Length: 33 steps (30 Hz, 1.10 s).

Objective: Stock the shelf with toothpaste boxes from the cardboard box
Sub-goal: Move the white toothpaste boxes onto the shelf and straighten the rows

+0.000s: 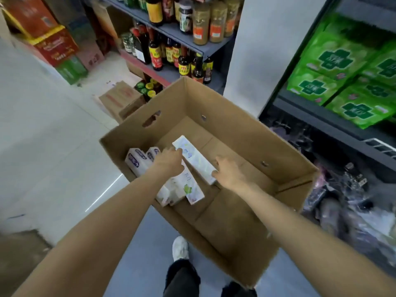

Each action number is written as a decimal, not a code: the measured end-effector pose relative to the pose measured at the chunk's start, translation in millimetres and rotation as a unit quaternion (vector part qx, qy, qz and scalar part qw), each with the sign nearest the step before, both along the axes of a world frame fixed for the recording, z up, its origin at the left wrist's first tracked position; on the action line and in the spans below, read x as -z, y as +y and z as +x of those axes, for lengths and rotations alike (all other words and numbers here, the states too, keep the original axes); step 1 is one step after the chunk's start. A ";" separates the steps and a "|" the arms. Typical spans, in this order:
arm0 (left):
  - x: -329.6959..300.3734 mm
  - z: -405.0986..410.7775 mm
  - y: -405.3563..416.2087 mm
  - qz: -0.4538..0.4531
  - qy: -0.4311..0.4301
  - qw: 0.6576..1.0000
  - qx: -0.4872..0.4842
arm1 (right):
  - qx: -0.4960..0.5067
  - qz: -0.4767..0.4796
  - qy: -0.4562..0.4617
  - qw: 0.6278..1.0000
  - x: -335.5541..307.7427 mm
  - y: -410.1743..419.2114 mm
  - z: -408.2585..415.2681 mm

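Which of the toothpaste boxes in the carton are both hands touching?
The long white toothpaste box lying flat mid-carton: left hand at its far end, right hand at its near end. The others sit left, against the cardboard box wall.

I see, ahead, a grey shelving unit (184,39) carrying dark sauce bottles (155,53) with red and yellow labels, and above them tall jars of brownish powder (201,24). At its foot I note green and yellow bottle caps (147,86), just beside a small closed carton (122,99) lying on the pale floor tiles (42,146). At upper left, I see stacked red cartons (55,47). At right, green packs (334,58) bearing dark green crosses fill another rack. A white shoe (181,248) shows below.
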<state>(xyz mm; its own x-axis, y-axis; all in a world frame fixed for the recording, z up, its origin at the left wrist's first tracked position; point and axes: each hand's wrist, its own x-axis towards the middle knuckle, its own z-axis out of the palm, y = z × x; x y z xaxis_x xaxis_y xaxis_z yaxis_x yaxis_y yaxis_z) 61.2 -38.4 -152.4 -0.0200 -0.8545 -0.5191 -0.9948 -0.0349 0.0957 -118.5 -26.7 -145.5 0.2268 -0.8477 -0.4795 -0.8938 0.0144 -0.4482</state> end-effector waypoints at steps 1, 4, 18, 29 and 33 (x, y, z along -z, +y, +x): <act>7.8 9.1 -7.2 0.010 -0.013 1.000 0.008 | 0.002 0.009 0.005 1.000 11.0 -3.2 10.4; 27.8 32.4 -25.5 0.027 -0.032 0.999 0.035 | 0.016 0.025 0.020 0.999 43.0 -14.2 35.8; 47.5 25.9 -33.3 0.080 -0.094 0.986 0.111 | 0.004 0.053 0.130 0.990 64.0 -19.3 37.2; 59.3 28.3 -46.2 0.075 0.023 0.997 -0.020 | 0.309 0.291 -0.381 0.821 18.7 -0.4 -14.4; 48.4 16.9 -48.4 0.052 0.047 0.997 -0.018 | 0.389 0.330 -0.489 0.707 9.4 10.0 -31.0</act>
